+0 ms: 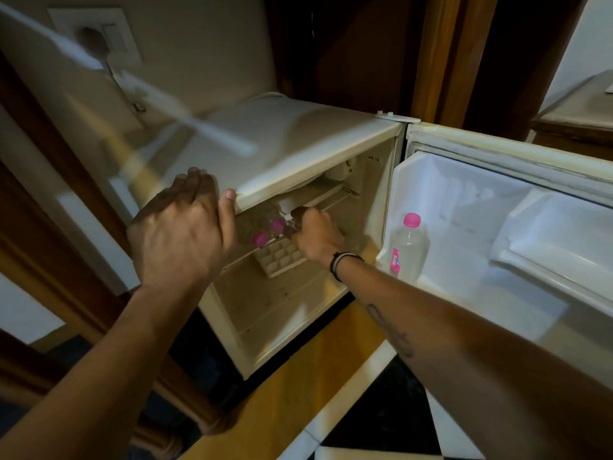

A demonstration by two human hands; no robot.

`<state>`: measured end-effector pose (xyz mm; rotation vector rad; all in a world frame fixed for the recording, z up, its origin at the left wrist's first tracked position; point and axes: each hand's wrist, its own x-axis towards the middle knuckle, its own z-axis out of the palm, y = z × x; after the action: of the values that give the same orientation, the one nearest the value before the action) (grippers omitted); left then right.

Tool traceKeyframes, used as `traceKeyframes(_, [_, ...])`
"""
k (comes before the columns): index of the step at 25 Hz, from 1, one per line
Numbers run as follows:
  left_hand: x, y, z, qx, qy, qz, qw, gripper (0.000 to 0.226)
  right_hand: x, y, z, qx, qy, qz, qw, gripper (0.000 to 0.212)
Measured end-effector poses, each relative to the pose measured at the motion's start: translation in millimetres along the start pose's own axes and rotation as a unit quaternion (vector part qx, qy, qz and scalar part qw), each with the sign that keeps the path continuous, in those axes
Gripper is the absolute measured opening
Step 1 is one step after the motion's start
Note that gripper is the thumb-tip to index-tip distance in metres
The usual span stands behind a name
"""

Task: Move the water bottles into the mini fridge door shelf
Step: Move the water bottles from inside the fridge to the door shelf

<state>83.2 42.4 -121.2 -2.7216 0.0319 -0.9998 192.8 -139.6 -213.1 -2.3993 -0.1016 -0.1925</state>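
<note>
The white mini fridge (298, 141) stands with its door (497, 207) swung wide to the right. One clear water bottle (408, 247) with a pink cap stands upright in the door's lower shelf. Two more pink-capped bottles (268, 232) lie on the inner shelf, partly hidden. My right hand (315, 235) reaches inside, fingers curled next to those caps; whether it grips a bottle is hidden. My left hand (185, 230) rests flat against the fridge's top front edge, thumb on the rim, holding nothing.
A white ice cube tray (280, 257) lies on the inner shelf beside my right hand. A door compartment (560, 247) juts out at the right. A wooden frame (66, 260) stands to the left. Yellow, black and white floor tiles (315, 376) lie below.
</note>
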Motion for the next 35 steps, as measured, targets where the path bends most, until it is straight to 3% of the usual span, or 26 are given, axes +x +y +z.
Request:
traceKeyframes(4, [2.8,-2.2,5.7,-0.016,-0.005,0.008,1.0,0.065,21.5,-13.8,31.7,0.043,0.021,0.015,0.999,0.031])
traceKeyframes(11, [6.6,-1.7,7.6,-0.05,-0.002,0.003,0.999,0.072,26.5,-3.3,31.5,0.089,0.068,0.047,0.993,0.013])
traceKeyframes(16, [1.7,0.6,-1.1,-0.037,-0.001,0.006,0.999,0.065,-4.4,14.6,-18.0,0.117,0.082,0.056,0.988,0.006])
traceKeyframes(22, [-2.0,3.2,-7.2,-0.077,0.016,0.017,0.997,0.058,-48.8,22.1,-127.7,0.238,0.134,0.058,0.96,0.005])
traceKeyframes(26, [-4.3,2.4,-4.2,-0.088,0.062,0.002,0.994,0.05,-64.0,19.1,-195.7,-0.031,0.081,-0.02,0.996,0.007])
traceKeyframes(29, [-5.1,2.5,-2.9,-0.061,0.088,0.01,0.994,0.051,-71.4,25.9,-215.3,-0.212,0.046,-0.046,0.975,0.01])
traceKeyframes(31, [-5.0,1.2,-2.4,-0.039,0.074,0.016,0.996,0.058,-77.4,31.2,-216.2,-0.271,0.033,-0.036,0.961,0.006])
traceKeyframes(35, [-4.8,-0.4,-0.7,-0.036,0.067,0.016,0.997,0.062,-85.3,40.8,-207.8,-0.328,0.024,-0.012,0.944,0.022])
